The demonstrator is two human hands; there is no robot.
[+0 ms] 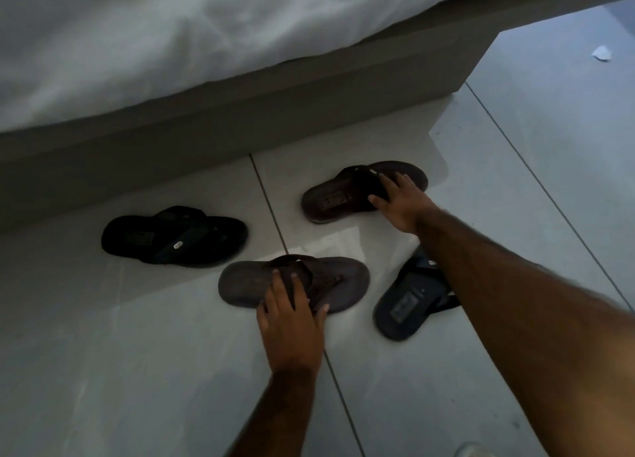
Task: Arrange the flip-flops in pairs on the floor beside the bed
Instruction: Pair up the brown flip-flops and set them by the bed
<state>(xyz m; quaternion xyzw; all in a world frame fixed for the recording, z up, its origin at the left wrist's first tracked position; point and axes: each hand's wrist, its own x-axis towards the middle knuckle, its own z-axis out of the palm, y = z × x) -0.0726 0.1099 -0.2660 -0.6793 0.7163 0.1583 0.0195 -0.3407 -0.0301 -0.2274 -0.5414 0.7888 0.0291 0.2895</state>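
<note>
Several flip-flops lie scattered on the pale tiled floor beside the bed. A black flip-flop (173, 236) rests at the left, nearest the bed base. A brown flip-flop (240, 283) lies in the middle, and my left hand (292, 315) grips its strap and near edge. Another brown flip-flop (330, 198) sits further back on the right, with my right hand (402, 204) closed on its strap. A dark blue flip-flop (405, 302) lies at the lower right, partly hidden under my right forearm.
The bed base (309, 88) runs along the back with a white duvet (171, 37) hanging over it. A scrap of white paper (602, 53) lies on the tiles at the far right. Open floor stretches in front of and right of the shoes.
</note>
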